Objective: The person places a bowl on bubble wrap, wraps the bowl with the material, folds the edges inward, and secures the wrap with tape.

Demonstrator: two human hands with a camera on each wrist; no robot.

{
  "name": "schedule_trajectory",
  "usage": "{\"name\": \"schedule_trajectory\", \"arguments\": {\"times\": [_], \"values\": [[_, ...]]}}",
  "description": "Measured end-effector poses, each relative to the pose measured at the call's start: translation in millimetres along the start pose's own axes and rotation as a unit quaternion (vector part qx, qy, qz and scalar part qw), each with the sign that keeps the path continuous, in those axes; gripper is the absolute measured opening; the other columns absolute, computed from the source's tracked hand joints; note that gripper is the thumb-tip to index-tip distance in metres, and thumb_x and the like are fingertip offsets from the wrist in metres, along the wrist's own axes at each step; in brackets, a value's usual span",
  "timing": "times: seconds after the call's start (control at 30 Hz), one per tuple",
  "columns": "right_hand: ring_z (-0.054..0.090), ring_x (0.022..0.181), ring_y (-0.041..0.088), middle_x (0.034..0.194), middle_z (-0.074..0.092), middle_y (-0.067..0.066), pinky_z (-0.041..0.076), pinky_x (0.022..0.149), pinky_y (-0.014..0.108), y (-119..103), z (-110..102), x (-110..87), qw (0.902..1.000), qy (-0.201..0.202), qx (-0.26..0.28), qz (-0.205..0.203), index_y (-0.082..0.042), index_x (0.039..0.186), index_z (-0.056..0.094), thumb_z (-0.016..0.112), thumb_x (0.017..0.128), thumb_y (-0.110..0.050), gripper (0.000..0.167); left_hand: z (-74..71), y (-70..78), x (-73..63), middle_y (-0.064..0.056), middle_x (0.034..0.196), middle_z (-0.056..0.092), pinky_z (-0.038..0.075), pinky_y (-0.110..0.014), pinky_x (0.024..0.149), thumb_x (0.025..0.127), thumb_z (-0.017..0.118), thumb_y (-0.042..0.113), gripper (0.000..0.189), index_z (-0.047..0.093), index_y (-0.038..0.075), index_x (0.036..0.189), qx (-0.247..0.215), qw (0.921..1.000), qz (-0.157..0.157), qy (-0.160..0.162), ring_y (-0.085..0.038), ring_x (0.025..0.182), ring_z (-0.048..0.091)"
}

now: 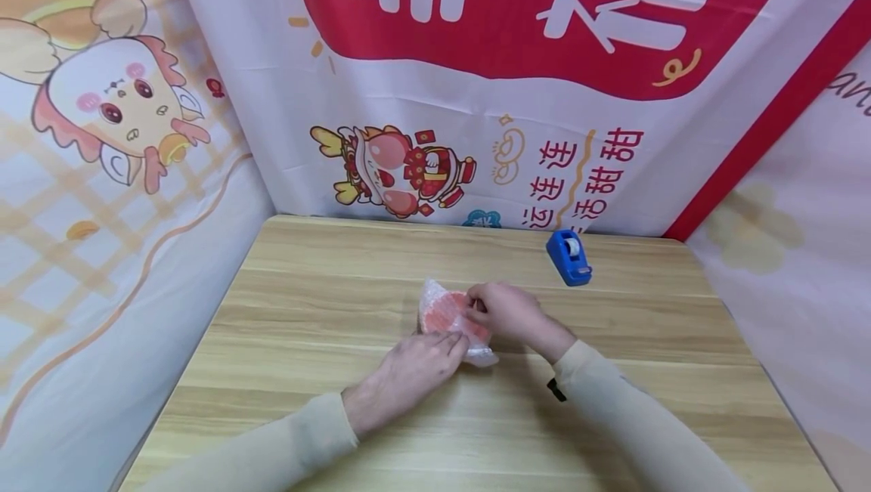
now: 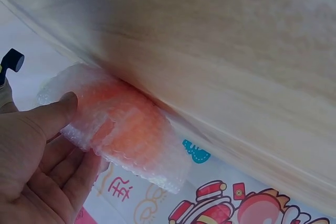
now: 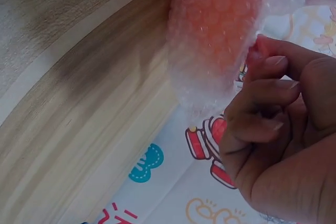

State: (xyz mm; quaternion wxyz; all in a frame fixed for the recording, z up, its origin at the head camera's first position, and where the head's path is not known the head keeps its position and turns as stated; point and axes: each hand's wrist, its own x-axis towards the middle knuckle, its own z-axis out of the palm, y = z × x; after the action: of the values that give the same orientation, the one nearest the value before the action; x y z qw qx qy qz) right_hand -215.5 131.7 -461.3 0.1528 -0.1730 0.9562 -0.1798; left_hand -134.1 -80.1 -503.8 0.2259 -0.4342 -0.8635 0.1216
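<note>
A red-orange item in clear bubble wrap (image 1: 444, 313) lies on the wooden table in front of me; the wrap blurs its shape. My left hand (image 1: 425, 360) holds its near left side. In the left wrist view the left thumb (image 2: 65, 106) lies on the wrap's face, the other fingers beneath its edge. From the right, my right hand (image 1: 506, 310) reaches over the package. Its thumb and index fingertips (image 3: 273, 64) come together at the wrap's edge and pinch it, with the remaining fingers curled in the right wrist view.
A blue tape dispenser (image 1: 570, 258) with a white roll stands near the table's back right edge. Printed cloth (image 1: 272, 99) hangs behind the table (image 1: 327, 265) and along both sides. A small black device (image 1: 556, 390) sits at my right cuff.
</note>
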Motion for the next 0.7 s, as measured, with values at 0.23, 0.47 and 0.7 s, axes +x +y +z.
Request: {"name": "schedule_trajectory", "arguments": {"times": [0.23,0.47,0.7], "values": [[0.064,0.076,0.014,0.088,0.076,-0.004,0.051,0.068,0.029,-5,5,1.5,0.9991,0.012,-0.04,-0.001,-0.017,0.11,0.086,0.083,0.112,-0.023,0.007,2.3,-0.1,-0.8,0.005,0.118,0.087,0.061,-0.02,0.067,0.105,0.085,0.014,0.028,0.075,0.015,0.131,0.006,0.9999,0.0,0.01,-0.004,0.088,0.076],[0.066,0.08,0.015,0.094,0.079,-0.002,0.055,0.072,0.031,-3,3,2.6,0.9996,0.009,-0.026,-0.002,-0.016,0.118,0.087,0.083,0.112,-0.019,0.008,1.6,-1.7,-2.5,0.002,0.126,0.087,0.068,-0.025,0.082,0.104,0.084,0.011,0.035,0.074,0.014,0.137,-0.032,0.9995,-0.002,-0.005,-0.01,0.103,0.082],[0.064,0.082,0.016,0.091,0.075,-0.002,0.053,0.074,0.03,8,3,5.0,0.9995,0.004,0.027,-0.016,-0.016,0.114,0.086,0.081,0.112,-0.018,0.006,-5.4,-22.7,-2.9,-0.004,0.126,0.087,0.071,-0.038,0.094,0.116,0.076,0.031,0.032,0.076,0.011,0.141,-0.219,0.9745,-0.048,-0.017,-0.02,0.112,0.084]]}}
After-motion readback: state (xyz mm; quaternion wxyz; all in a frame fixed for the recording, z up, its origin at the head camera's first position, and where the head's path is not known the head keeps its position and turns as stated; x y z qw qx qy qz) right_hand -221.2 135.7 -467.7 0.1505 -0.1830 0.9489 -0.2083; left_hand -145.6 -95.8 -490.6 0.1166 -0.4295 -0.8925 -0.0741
